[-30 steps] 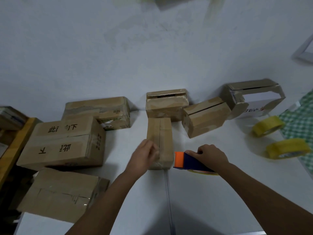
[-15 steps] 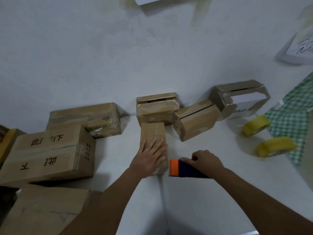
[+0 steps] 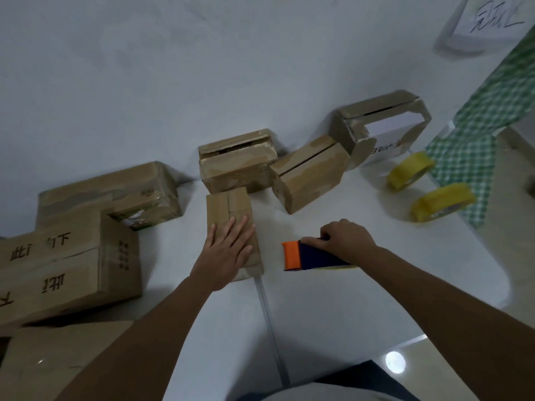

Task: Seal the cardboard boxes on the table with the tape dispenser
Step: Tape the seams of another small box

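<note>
Fig. legend, head view. Your right hand (image 3: 346, 240) curls round the tape dispenser (image 3: 311, 256), fingers wrapped over its dark blue body, orange front end pointing left toward the work. The dispenser sits low over the table (image 3: 333, 308), near the small box (image 3: 230, 215) but apart from it; whether it rests on the surface or hangs just above, can't tell. A strip of yellow shows under the body, prob. the loaded roll.

Your left hand (image 3: 228, 250) lies flat, fingers straight and spread, palm pressing the top of the small box at its near end. It grips nothing. The box lies lengthwise away from you, flaps closed, centre seam running along the top.

Step in hand, as judged: box held down and flaps kept shut, dispenser not yet on the cardboard. Taping of this box looks about to begin, or a further strip is due; tape already on it can't be made out.

Next move calls for: bring the orange end onto one end of the seam, press, then draw along it. Your left palm covers the near part of that seam, so it'll need to shift aside.

Beyond: three more boxes w/ open slits, one behind (image 3: 236, 159), one tilted beside it (image 3: 308, 175), one far right (image 3: 379, 125). Two spare tape rolls (image 3: 443, 202) lie right. Larger boxes (image 3: 66, 264) stack left.
</note>
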Available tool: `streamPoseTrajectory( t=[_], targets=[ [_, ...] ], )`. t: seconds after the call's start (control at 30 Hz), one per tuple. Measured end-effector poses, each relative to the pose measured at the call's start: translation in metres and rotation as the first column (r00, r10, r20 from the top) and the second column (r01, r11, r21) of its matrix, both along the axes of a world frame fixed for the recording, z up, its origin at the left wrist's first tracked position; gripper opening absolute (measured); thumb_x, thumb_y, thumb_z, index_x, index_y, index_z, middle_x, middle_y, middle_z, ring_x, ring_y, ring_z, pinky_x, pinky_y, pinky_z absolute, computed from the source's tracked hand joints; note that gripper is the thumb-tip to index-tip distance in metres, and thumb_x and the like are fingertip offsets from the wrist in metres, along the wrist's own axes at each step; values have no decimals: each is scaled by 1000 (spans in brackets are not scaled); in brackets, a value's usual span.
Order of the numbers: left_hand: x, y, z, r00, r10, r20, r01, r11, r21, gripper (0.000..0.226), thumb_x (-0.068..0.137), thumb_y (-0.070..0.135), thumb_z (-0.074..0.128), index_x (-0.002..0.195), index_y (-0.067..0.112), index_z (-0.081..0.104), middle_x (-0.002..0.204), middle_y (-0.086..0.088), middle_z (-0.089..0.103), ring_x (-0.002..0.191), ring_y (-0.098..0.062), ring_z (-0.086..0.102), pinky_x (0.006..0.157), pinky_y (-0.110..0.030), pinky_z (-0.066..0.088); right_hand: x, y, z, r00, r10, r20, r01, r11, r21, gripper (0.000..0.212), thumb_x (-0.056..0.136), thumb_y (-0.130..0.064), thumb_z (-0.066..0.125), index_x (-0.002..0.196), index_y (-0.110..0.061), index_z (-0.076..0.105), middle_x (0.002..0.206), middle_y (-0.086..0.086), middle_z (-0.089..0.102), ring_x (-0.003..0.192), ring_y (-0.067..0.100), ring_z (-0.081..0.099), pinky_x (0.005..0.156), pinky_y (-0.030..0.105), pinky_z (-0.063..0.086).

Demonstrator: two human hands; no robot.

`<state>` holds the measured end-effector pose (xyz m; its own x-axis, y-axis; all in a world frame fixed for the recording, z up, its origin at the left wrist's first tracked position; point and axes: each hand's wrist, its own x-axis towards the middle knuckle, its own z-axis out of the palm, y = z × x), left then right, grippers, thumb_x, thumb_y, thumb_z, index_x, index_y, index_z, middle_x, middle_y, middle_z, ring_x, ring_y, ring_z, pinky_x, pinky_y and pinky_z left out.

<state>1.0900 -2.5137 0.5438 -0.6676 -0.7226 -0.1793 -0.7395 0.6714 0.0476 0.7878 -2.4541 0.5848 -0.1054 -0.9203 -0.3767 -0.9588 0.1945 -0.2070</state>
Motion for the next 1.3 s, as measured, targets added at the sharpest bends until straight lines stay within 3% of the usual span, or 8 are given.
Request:
streamPoseTrajectory(
  t=[0.27, 0.5, 0.7, 0.83, 0.97, 1.13, 1.23, 1.3],
  targets=[
    [-2, 1, 1, 1000, 7, -28, -7, 1000, -14, 60, 104, 48, 4, 157, 24, 18, 165, 2, 13, 152, -22, 12, 119, -56, 20, 4, 9, -10, 970, -88, 227, 25, 964, 264, 35, 90, -50, 51, 100, -17, 52, 98, 7, 60, 88, 23, 59, 70, 31, 43],
    [-2, 2, 1, 999, 13, -33, -14, 999, -36, 56, 105, 45, 12, 156, 23, 21, 163, 1, 20, 150, -24, 21, 116, -56, 28, 43, 18, -23, 986, -64, 154, 60, 998, 31, 29, 97, -45, 45, 96, -16, 43, 103, 6, 64, 91, 24, 59, 77, 30, 30],
    [-5, 4, 1, 998, 49, -49, -52, 997, -55, 59, 104, 46, 10, 156, 23, 24, 164, 0, 19, 151, -24, 18, 119, -53, 18, 52, 10, -27, 988, -87, 127, 86, 996, 12, 30, 98, -46, 43, 96, -16, 42, 103, 7, 65, 93, 26, 60, 84, 34, 35],
    [1, 10, -2, 998, 24, -66, -26, 999, -34, 57, 105, 47, 11, 156, 25, 23, 164, 2, 19, 151, -22, 18, 119, -54, 21, 34, -10, -25, 929, -369, 6, 368, 928, 60, 43, 100, -48, 40, 112, -7, 50, 110, 11, 63, 100, 30, 62, 87, 38, 43],
    [-1, 6, -1, 996, 33, -86, -32, 999, 6, 56, 105, 48, 11, 157, 29, 19, 164, 5, 18, 151, -21, 16, 120, -53, 18, 8, -7, -30, 941, -326, -90, 330, 944, 27, 41, 98, -46, 45, 117, -9, 46, 105, 7, 64, 97, 25, 61, 88, 36, 42],
    [1, 5, -1, 996, 7, -85, -8, 1000, -3, 56, 105, 48, 12, 156, 26, 25, 163, 2, 22, 150, -22, 21, 118, -54, 21, 40, 11, -52, 897, -392, 205, 370, 918, 140, 43, 99, -20, 48, 138, -8, 37, 132, 14, 51, 120, 31, 51, 101, 43, 43],
    [0, 6, 0, 996, 15, -85, -16, 1000, -13, 56, 105, 47, 13, 155, 26, 27, 163, 2, 22, 150, -23, 22, 118, -53, 21, 52, 14, -50, 852, -387, 353, 427, 904, -39, 44, 94, -2, 49, 138, -6, 44, 133, 12, 51, 120, 28, 51, 101, 37, 45],
    [-1, 7, 0, 996, 14, -89, -14, 1000, -5, 56, 105, 47, 14, 155, 26, 26, 163, 2, 22, 150, -23, 21, 118, -53, 18, 70, 17, -42, 664, -369, 650, 483, 876, 4, 46, 89, 14, 44, 130, -5, 54, 125, 9, 58, 117, 26, 56, 95, 24, 47]
  ],
)
